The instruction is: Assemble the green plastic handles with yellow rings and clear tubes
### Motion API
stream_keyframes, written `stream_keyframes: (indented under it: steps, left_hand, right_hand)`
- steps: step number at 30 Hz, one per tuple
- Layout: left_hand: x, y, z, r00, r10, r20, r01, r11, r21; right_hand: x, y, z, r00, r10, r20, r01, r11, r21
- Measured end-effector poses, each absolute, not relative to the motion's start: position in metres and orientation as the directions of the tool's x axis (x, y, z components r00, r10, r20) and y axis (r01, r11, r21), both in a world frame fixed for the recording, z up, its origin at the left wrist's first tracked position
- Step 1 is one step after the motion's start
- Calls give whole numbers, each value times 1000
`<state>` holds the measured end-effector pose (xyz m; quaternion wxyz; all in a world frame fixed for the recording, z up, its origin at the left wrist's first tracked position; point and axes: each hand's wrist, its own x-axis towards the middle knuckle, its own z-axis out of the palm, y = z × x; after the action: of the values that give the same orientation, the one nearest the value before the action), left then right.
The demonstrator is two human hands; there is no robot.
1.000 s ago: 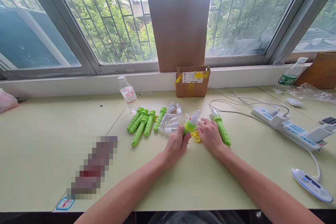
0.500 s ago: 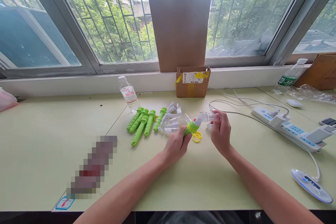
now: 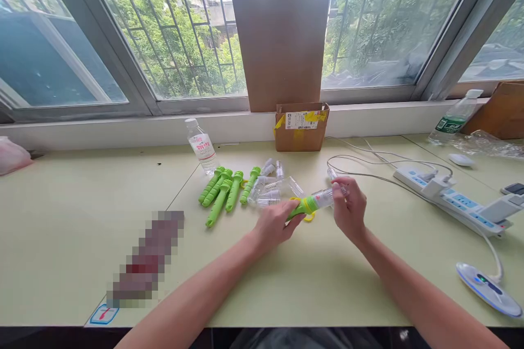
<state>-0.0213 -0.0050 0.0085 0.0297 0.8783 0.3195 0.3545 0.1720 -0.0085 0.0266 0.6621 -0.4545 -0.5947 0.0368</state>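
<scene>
Since the last head frame, the clear cap (image 3: 325,197) has moved over the front end of the green handle (image 3: 302,209), which now lies flatter. On the head view, I see both held over the table (image 3: 311,283), beside the loose clear caps (image 3: 268,197). If I push crookedly, I judge the cap could jam or slip off. My left hand (image 3: 273,224) wraps the handle; my right hand (image 3: 350,204), wrist bent inward, pinches the cap's far end.
</scene>
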Motion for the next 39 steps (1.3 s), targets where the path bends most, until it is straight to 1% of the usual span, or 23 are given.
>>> stream_keyframes:
  steps: [2, 5, 7, 10, 13, 15, 18, 23, 29, 32, 34, 37, 39]
  left_hand:
    - [-22, -5, 8, 552, 580, 599, 550, -793, 261]
    - [-23, -4, 7, 548, 575, 608, 577, -786, 222]
    - [-25, -2, 7, 539, 560, 629, 616, -771, 159]
    - [-31, 3, 11, 521, 521, 676, 690, -723, 25]
    - [-38, 9, 17, 497, 487, 719, 741, -669, -59]
    - [-42, 13, 21, 500, 470, 727, 754, -649, -100]
    - [-47, 17, 24, 523, 451, 723, 756, -637, -150]
    - [-50, 19, 25, 560, 410, 720, 748, -624, -226]
    - [-47, 15, 26, 640, 320, 698, 692, -634, -344]
    - [-47, 14, 30, 647, 324, 690, 688, -639, -344]
    - [-48, 14, 34, 646, 339, 684, 679, -664, -313]
    - [-52, 15, 40, 619, 361, 698, 661, -719, -214]
    - [-55, 18, 42, 538, 389, 748, 687, -717, -122]
  right_hand:
    - [170, -9, 22, 206, 622, 756, 513, 589, -625]
    - [169, -8, 17, 195, 658, 727, 510, 565, -648]
    - [170, -7, 17, 197, 680, 707, 507, 546, -667]
    - [172, -7, 18, 180, 722, 668, 484, 526, -699]
    - [173, -6, 18, 106, 771, 628, 439, 531, -725]
    - [173, -6, 18, 40, 783, 620, 426, 548, -720]
    - [173, -5, 16, -51, 778, 627, 459, 576, -677]
    - [170, -5, 12, -214, 781, 586, 519, 599, -609]
    - [170, -8, 12, -323, 729, 603, 631, 641, -436]
    - [168, -10, 15, -343, 709, 617, 662, 648, -376]
    - [166, -10, 17, -337, 684, 647, 679, 652, -336]
    - [166, -8, 18, -298, 632, 715, 715, 644, -271]
    - [169, -7, 18, -271, 604, 749, 742, 627, -237]
